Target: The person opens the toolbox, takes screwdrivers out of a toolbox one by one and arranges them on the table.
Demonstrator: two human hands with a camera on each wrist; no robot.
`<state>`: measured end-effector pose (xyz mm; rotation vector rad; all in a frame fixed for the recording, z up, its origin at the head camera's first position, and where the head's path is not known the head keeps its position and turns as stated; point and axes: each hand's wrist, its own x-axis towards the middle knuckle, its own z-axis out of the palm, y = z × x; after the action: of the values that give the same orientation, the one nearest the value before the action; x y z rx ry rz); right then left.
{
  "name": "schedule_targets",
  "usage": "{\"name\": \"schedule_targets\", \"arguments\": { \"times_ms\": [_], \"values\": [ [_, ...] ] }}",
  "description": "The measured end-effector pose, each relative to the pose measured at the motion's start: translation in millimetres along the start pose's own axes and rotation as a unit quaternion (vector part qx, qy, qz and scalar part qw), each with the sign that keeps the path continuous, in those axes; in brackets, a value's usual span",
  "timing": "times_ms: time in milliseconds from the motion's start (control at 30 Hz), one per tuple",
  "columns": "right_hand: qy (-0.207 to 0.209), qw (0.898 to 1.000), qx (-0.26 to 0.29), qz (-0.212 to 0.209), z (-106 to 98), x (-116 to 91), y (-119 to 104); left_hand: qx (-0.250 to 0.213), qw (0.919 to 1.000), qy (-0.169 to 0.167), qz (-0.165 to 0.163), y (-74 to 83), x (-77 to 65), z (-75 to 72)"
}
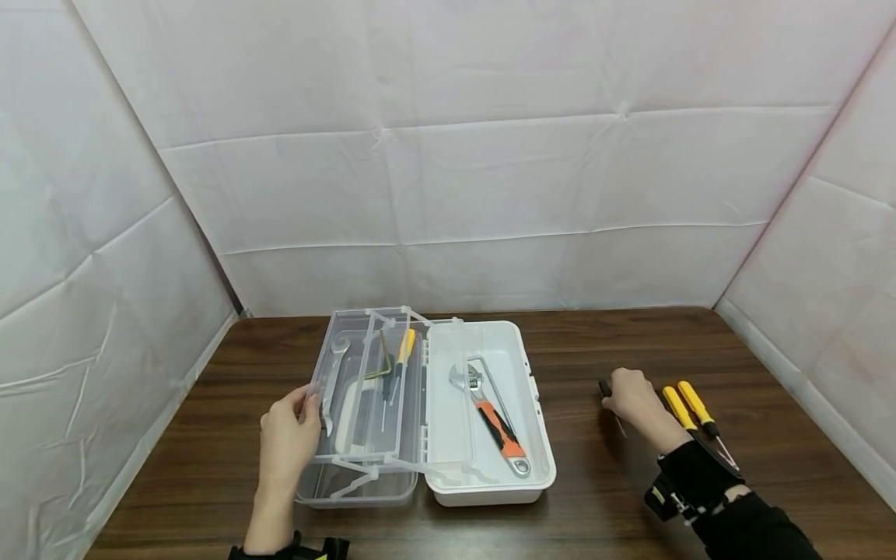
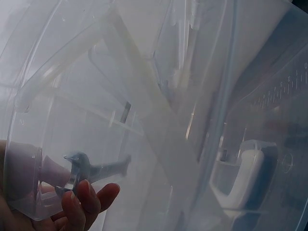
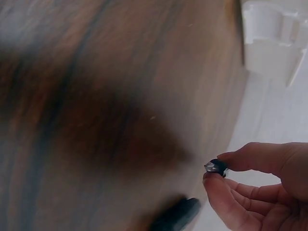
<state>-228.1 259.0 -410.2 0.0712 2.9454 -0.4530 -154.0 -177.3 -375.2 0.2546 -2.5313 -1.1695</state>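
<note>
My left hand pinches the left edge of the clear plastic tray of an open toolbox. In or beneath that tray show a wrench, a brass-coloured hex key, a yellow-handled screwdriver and a white piece. The left wrist view has its fingers curled at the tray's corner, near the wrench. On the right, my right hand pinches a black-handled screwdriver between thumb and forefinger, close over the table. Most of it is hidden by the hand.
The toolbox's white base holds an orange-handled adjustable wrench and a silver hex key. Beside my right wrist lie two yellow-handled screwdrivers. White sheeting encloses the wooden table at the back and sides.
</note>
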Motion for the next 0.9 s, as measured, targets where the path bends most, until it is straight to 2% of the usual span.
{"name": "schedule_targets", "arguments": {
  "times_ms": [167, 400, 500, 733, 900],
  "values": [
    [-0.009, 1.000, -0.016, -0.002, 4.5, 2.5, 9.2, 0.002, 1.0000, -0.002, -0.003, -0.9, -0.1, 0.2],
    [-0.015, 1.000, -0.005, -0.001, 8.0, 0.9, 13.5, 0.000, 0.9999, -0.007, -0.009, 0.8, 0.2, -1.0],
    [-0.001, 1.000, 0.002, -0.006, 5.0, -2.9, 12.3, 0.000, 0.9999, -0.007, -0.010, 1.2, 0.3, -1.0],
    [0.091, 0.994, 0.046, -0.043, -8.9, -19.5, -8.5, 0.003, 1.0000, 0.003, 0.000, 0.5, 0.6, 0.1],
    [0.079, 0.989, 0.115, -0.055, -7.9, -31.7, -33.0, 0.005, 1.0000, 0.003, -0.003, -0.1, 0.6, 0.1]
  ]
}}
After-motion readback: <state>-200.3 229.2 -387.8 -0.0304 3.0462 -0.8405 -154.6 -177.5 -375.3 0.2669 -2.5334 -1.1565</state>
